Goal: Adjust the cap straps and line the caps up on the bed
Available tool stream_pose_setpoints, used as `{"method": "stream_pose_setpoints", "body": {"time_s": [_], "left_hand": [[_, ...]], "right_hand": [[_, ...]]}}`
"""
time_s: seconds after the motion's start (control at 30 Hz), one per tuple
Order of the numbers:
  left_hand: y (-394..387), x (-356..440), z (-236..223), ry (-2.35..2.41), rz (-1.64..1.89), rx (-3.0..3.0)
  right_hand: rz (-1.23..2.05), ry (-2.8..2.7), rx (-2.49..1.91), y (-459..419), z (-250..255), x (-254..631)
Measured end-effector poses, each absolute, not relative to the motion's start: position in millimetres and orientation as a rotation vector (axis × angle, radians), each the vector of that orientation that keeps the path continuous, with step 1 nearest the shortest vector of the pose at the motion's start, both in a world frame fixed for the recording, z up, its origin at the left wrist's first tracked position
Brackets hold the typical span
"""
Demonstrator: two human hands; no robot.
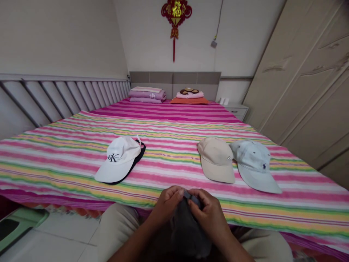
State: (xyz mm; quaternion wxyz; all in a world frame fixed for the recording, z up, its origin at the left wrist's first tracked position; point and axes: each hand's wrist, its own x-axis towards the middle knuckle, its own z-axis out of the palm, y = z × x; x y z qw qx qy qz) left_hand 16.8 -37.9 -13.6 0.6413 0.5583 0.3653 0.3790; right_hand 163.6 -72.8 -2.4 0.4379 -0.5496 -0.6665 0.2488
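Note:
A dark grey cap (188, 233) hangs between my knees, its lower part in shadow. My left hand (169, 203) is closed, pinching a strap-like band at its upper edge. Just beside it, my right hand (209, 211) grips the same band between thumb and fingers. Beyond my hands, to the left, a white cap (121, 160) with dark letters lies on top of a black cap (140, 154). On the right a beige cap (216, 160) rests next to a pale blue cap (255, 163), their edges touching or nearly so.
The caps lie on a bed with a striped sheet (169, 145). Folded purple bedding (147, 95) and a pink pillow (190, 94) sit by the headboard (152, 78). A metal rail (68, 82) runs along the left, a wardrobe (300, 80) stands right. A green stool (27, 218) is lower left.

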Motion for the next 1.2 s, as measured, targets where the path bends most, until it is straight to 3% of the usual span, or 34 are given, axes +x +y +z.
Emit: {"method": "stream_pose_setpoints", "body": {"time_s": [0.47, 0.8, 1.2], "left_hand": [[-37.3, 23.7, -11.7, 0.698, 0.904, 0.9], [-30.2, 20.1, -16.6, 0.723, 0.961, 0.951], [-30.5, 17.3, -20.8, 0.601, 0.656, 0.929]], "right_hand": [[0.684, -1.808, -1.456, -71.5, 3.5, 163.9], [1.633, -1.262, -1.104, -52.7, -0.4, 173.3], [1.68, -1.111, -0.99, -49.2, 7.5, 176.2]]}}
